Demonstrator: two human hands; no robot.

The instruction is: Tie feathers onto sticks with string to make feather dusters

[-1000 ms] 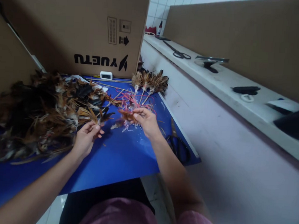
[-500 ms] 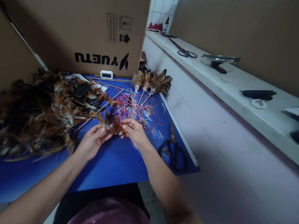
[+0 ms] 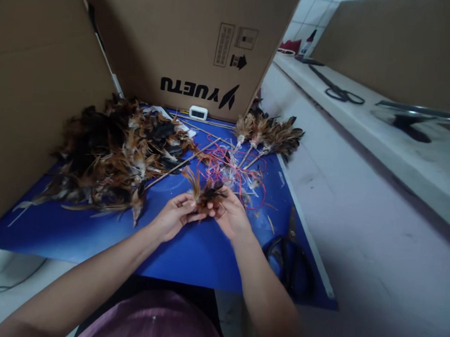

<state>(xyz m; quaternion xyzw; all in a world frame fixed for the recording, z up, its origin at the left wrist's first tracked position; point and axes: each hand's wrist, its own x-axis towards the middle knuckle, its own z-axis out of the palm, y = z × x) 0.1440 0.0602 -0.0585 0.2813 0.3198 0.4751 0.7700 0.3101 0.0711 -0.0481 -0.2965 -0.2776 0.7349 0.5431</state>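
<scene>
My left hand point(image 3: 176, 215) pinches a small bunch of brown and black feathers point(image 3: 207, 194) above the blue table surface. From the right side, my right hand point(image 3: 231, 214) closes its fingers on the same bunch. A large heap of brown and black feathers point(image 3: 110, 155) lies to the left, with a thin stick point(image 3: 182, 163) slanting beside it. Beyond my hands is a tangle of pink and white string point(image 3: 225, 161). Several feather bundles on sticks point(image 3: 268, 133) rest behind the string.
Large black-handled scissors point(image 3: 290, 255) lie at the table's right. A cardboard box point(image 3: 173, 31) stands behind, with a small white device point(image 3: 198, 113) before it. Another pair of scissors point(image 3: 340, 92) is on the ledge point(image 3: 414, 161) at right.
The view has swung left, so things appear farther right. My hands have drawn closer together, and the bunch's feathers now stand up between them.
</scene>
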